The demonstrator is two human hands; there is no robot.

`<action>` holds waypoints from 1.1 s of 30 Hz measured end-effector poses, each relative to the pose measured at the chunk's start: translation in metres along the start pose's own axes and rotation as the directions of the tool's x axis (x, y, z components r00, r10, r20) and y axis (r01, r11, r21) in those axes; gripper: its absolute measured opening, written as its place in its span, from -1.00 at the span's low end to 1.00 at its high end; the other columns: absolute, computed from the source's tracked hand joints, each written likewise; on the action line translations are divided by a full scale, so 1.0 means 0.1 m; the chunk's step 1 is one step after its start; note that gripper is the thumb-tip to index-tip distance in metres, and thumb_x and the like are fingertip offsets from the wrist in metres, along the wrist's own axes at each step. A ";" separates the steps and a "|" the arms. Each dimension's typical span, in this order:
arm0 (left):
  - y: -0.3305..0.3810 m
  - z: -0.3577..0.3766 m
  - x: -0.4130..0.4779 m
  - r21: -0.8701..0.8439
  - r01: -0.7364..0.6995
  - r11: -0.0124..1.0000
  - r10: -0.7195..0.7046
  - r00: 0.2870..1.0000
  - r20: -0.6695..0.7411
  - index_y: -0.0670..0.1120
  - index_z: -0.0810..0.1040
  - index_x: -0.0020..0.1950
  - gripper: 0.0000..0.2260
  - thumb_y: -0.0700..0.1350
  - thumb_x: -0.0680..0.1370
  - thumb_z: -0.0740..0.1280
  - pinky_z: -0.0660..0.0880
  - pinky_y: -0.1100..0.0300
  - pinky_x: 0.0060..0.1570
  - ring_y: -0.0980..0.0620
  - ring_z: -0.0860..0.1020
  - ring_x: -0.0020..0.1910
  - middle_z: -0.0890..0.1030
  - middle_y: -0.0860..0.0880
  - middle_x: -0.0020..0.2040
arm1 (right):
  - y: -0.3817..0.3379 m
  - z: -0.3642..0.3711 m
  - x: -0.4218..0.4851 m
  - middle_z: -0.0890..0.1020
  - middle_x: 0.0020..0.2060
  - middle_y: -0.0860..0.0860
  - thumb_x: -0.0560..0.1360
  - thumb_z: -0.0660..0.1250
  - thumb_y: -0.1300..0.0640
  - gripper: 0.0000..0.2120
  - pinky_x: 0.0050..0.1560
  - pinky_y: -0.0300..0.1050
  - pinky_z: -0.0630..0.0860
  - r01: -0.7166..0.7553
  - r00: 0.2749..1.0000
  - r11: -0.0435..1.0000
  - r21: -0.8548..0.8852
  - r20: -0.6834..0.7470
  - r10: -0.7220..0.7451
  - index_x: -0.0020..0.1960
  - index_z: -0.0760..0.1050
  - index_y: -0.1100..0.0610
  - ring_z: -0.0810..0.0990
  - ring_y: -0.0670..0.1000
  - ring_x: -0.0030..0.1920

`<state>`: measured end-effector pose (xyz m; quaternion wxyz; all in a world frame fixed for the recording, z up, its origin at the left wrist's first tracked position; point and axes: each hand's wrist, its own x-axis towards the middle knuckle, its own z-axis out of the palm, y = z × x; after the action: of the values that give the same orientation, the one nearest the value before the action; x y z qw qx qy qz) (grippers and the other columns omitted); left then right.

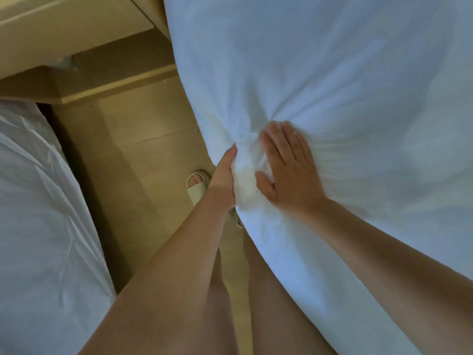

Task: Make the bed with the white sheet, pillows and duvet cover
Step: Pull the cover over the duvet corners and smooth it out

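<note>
A large white sheet or duvet cover (332,85) fills the right and top of the head view, draped over the bed's side edge. My left hand (224,178) grips a bunched fold of this white fabric at the edge, fingers hidden behind it. My right hand (289,172) lies flat on the fabric just right of the bunch, fingers straight and pressing down, with creases radiating from under the fingertips. Which piece of bedding it is cannot be told.
A second bed with rumpled white linen (43,213) lies at the left. Between the beds runs a narrow strip of wooden floor (143,139), where my foot in a pale slipper (195,185) stands. A wooden bedside unit (76,47) is at the top left.
</note>
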<state>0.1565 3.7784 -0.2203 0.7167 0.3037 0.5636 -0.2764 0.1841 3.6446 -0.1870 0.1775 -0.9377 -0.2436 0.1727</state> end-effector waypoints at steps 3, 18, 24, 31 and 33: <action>-0.06 -0.29 -0.41 0.104 -0.127 0.986 0.150 0.955 -0.258 -0.13 0.61 0.05 -0.70 -0.06 0.37 0.50 0.61 0.04 -0.08 -0.05 0.67 -0.09 0.70 -0.07 -0.08 | -0.14 0.00 -0.01 0.07 0.53 0.17 0.37 0.13 -0.37 -0.08 0.44 -0.02 -0.32 -0.124 0.977 0.991 0.043 0.183 0.114 0.53 0.10 0.21 -0.03 0.20 0.53; 0.18 -0.37 -0.79 -0.099 0.018 0.995 -0.033 0.988 -0.151 -0.23 0.56 0.15 -0.64 -0.09 0.41 0.37 0.53 -0.05 0.12 -0.18 0.61 0.06 0.64 -0.19 0.06 | -0.99 0.01 -0.57 0.32 0.32 0.17 0.38 0.39 -0.09 -0.14 0.37 0.16 0.12 -0.188 0.854 0.974 -0.124 0.469 0.225 0.51 0.08 0.20 0.30 0.20 0.33; 0.53 -0.39 -0.77 -0.145 -0.042 0.989 0.052 0.996 0.071 -0.15 0.55 0.19 -0.62 0.08 0.52 0.27 0.42 0.01 0.24 -0.10 0.54 0.10 0.62 -0.11 0.02 | -0.88 -0.24 -0.36 0.52 -0.27 -0.09 0.34 0.20 0.37 -0.78 -0.33 -0.15 0.18 -0.507 0.838 0.839 0.198 0.340 0.427 -0.16 0.39 0.07 0.45 0.09 -0.25; 1.18 0.14 -0.77 0.042 -0.198 0.979 0.198 0.980 -0.012 -0.12 0.48 -0.27 -0.89 -0.15 0.46 0.28 0.52 0.12 -0.17 -0.04 0.54 -0.33 0.52 -0.08 -0.35 | -0.93 -0.76 -0.39 0.55 -0.30 -0.21 0.39 0.22 0.33 -0.74 -0.35 -0.37 0.38 -0.719 0.672 0.585 0.376 0.588 0.449 -0.07 0.47 0.00 0.51 -0.13 -0.26; 1.31 0.23 -0.82 0.296 -0.335 0.895 0.372 0.925 -0.079 -0.12 0.49 -0.11 -0.86 -0.16 0.36 0.33 0.49 0.20 -0.19 0.03 0.52 -0.31 0.51 -0.05 -0.27 | -1.11 -0.73 -0.30 0.46 0.23 -0.04 0.40 0.33 0.19 -0.41 0.10 -0.22 0.41 -0.737 0.661 0.574 0.357 0.561 0.499 0.39 0.26 0.04 0.44 0.01 0.23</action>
<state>0.2506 3.8528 -0.1201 0.6661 0.5163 0.5012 -0.1964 0.1454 3.7023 -0.0698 0.3150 -0.8098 0.1391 0.4750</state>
